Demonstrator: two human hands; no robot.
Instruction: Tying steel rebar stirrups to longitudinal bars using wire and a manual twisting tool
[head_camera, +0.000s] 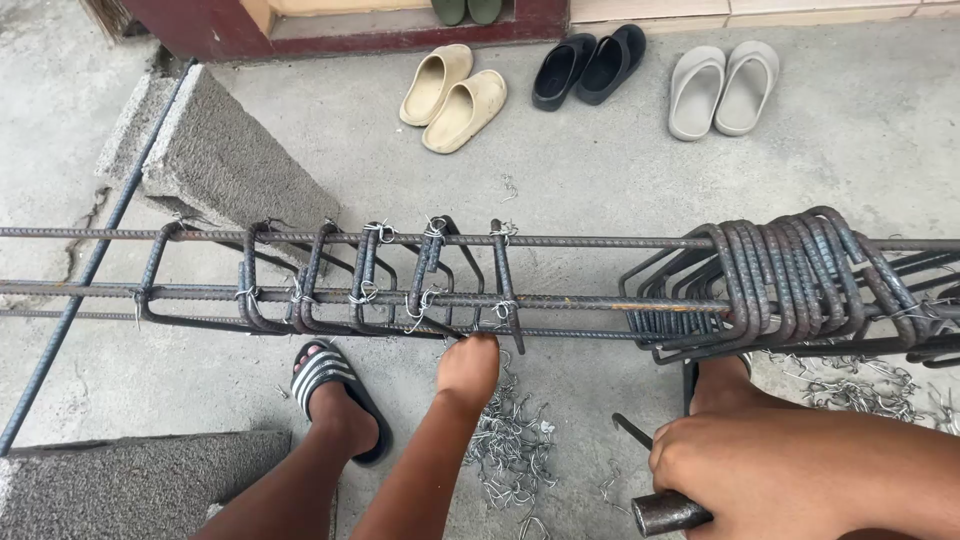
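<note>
On a concrete floor (860, 130), the steel bar cage (560, 300) crosses mid-frame: six rings (330, 280) at left look wire-tied, while a bunch of loose rings (790, 275) at right waits. The left hand (468, 368) reaches the sixth ring, fingers hidden; the right hand (745, 470), lower right, has fingers closed around a metal tool (665, 512).

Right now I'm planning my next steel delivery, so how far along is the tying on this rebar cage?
Done: about six bent steel stirrups on the left stand spaced and wired to the long ribbed steel bars. In hand: the left hand reaches under the last tied stirrup, and the right hand grips a dark metal tool handle. Left: the bunched stack of loose stirrups on the right looks untied; loose wire ties lie below.
</note>
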